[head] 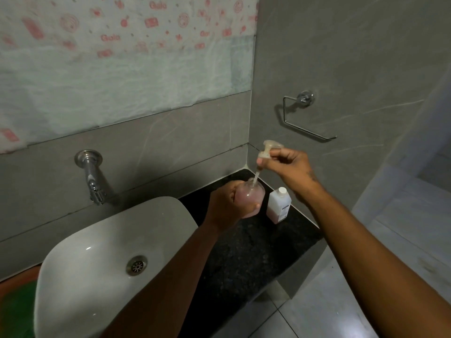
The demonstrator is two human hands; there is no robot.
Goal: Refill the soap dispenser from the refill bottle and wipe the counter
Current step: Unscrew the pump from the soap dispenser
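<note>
- Left hand (225,207) wrapped round the soap dispenser (250,197), fingers (253,206) curled across its near side, holding it just above the dark bench (244,242) near the far right corner.
- Right hand (285,164) pinching the pump head (268,148), fingers closed on it; pump tube (256,176) with its lower end at the dispenser mouth, so either lifting clear or going back in — cannot tell which.
- Refill bottle (279,205) upright just right of the dispenser, white cap on, pink liquid low inside.
- Best kept straight up along the tube's line, dispenser held level, letting drips fall into the mouth rather than onto the bench.
- Tight on the right: wall close behind the bottle, towel ring (305,115) above.
- Basin (102,252) edge on the left, tap (94,181) further left; open bench toward the near side for setting the pump down.
</note>
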